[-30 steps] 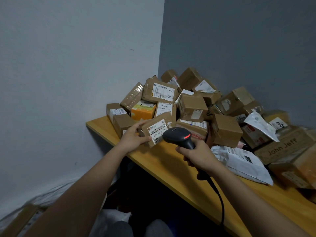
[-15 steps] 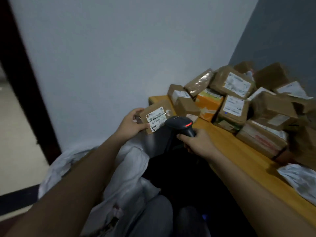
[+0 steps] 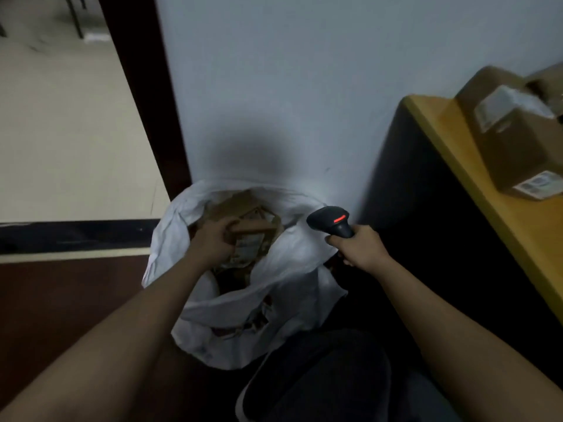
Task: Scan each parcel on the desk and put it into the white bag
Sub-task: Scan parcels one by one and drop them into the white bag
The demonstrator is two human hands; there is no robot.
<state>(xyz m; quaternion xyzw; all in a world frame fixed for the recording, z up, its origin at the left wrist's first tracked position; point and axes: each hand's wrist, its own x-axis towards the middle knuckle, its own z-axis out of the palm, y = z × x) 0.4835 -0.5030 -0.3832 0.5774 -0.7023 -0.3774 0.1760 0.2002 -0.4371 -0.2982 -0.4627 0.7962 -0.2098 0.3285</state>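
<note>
Cardboard parcel [image 3: 249, 230] pinched in my left hand [image 3: 213, 242], inside the mouth of the white bag [image 3: 286, 269] at lower centre, above other boxes. Best to lower it flat before letting go. My right hand [image 3: 356, 248] is wrapped round the barcode scanner [image 3: 330, 219]. Wooden desk [image 3: 475, 184] at right with more parcels [image 3: 515, 138]; pale wall [image 3: 274, 86], doorway upper left.

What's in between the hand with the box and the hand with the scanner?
In the head view, only the white bag's crumpled rim lies between the left hand holding the parcel and the right hand gripping the scanner.
</note>
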